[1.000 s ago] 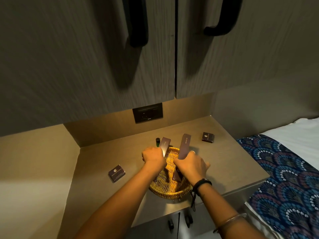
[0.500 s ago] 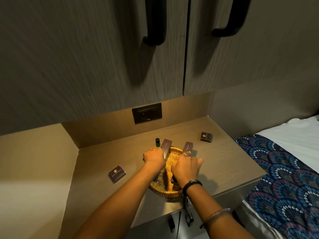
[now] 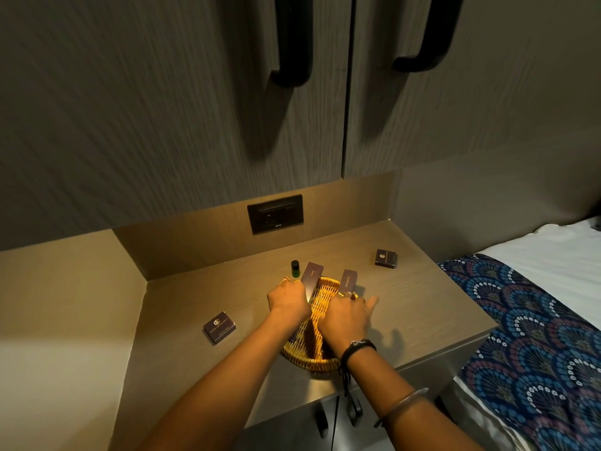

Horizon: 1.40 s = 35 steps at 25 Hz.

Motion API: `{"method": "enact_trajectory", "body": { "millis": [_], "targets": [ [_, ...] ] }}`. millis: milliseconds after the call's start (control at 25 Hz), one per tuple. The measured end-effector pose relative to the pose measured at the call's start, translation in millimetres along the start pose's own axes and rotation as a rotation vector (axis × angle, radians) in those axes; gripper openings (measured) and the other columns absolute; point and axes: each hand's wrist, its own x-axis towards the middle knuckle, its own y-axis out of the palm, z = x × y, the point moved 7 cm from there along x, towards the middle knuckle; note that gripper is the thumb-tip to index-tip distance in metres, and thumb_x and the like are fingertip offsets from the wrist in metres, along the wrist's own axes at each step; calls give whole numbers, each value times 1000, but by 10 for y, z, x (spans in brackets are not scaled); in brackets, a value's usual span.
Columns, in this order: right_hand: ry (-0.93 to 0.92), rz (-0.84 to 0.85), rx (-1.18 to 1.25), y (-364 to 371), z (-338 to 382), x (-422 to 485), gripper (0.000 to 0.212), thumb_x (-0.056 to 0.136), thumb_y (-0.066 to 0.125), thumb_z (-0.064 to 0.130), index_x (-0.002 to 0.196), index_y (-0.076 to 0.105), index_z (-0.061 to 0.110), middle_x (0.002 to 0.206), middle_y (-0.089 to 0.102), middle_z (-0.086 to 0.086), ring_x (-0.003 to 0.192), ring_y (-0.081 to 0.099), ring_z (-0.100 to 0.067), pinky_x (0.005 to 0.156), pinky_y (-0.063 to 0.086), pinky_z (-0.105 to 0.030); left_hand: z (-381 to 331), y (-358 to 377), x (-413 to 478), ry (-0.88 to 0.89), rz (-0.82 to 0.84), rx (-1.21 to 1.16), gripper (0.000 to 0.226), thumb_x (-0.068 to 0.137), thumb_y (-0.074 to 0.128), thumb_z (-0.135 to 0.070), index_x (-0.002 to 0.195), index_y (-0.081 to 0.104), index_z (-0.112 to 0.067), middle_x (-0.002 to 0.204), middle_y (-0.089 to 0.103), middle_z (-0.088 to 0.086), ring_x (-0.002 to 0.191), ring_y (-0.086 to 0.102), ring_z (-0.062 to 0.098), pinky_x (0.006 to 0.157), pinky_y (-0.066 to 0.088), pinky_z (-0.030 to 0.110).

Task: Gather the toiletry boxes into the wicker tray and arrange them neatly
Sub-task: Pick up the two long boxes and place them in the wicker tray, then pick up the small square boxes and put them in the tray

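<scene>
A golden wicker tray [image 3: 310,359] sits at the front middle of the counter. My left hand [image 3: 287,299] is closed on a long dark box [image 3: 311,275] that leans over the tray's far rim. My right hand [image 3: 346,317] presses a second long dark box [image 3: 348,280] down into the tray, fingers partly spread. One small square dark box [image 3: 219,327] lies on the counter to the left of the tray. Another small square box [image 3: 386,258] lies at the far right. A small green bottle [image 3: 295,269] stands just behind the tray.
A wooden counter [image 3: 406,304] with a backsplash holds a black socket plate [image 3: 275,213]. Cupboard doors with black handles [image 3: 291,43] hang overhead. A bed with a patterned blue runner [image 3: 536,336] lies close on the right. The counter's front edge runs just under the tray.
My right hand has lowered its long box from nearly upright down into the tray. My left hand has stayed on the other long box. The view has shifted slightly.
</scene>
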Motion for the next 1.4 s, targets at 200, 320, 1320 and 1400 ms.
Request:
{"method": "enact_trajectory", "body": {
  "millis": [200, 320, 1320, 1400],
  "targets": [
    [10, -86, 29, -202, -70, 15, 34, 84, 53, 49, 85, 69, 19, 102, 66, -6, 102, 53, -25, 98, 33, -52, 42, -266, -64, 4, -110, -82, 27, 86, 64, -22, 109, 65, -9, 109, 64, 12, 100, 66, 31, 72, 49, 37],
    [38, -175, 186, -385, -354, 174, 34, 87, 49, 46, 83, 66, 17, 97, 63, -4, 98, 53, -23, 95, 36, -52, 334, -519, -145, -29, -305, -175, 25, 90, 59, -28, 105, 66, -9, 110, 60, 11, 96, 64, 31, 69, 43, 38],
    [-202, 389, 199, 241, -1369, 2139, 76, 79, 73, 13, 148, 42, 19, 144, 44, -10, 132, 36, -35, 109, 36, -50, 2096, 440, -340, -261, -18, -311, 72, 72, 85, -40, 134, 55, -17, 127, 58, 10, 117, 53, 27, 98, 49, 42],
    [-283, 356, 78, 231, -1286, 2205, 68, 84, 73, 24, 146, 45, 23, 145, 46, -8, 135, 34, -33, 111, 30, -48, 2065, 427, -339, -250, -18, -311, 76, 70, 85, -40, 136, 54, -20, 127, 58, 10, 118, 53, 28, 99, 48, 42]
  ]
}}
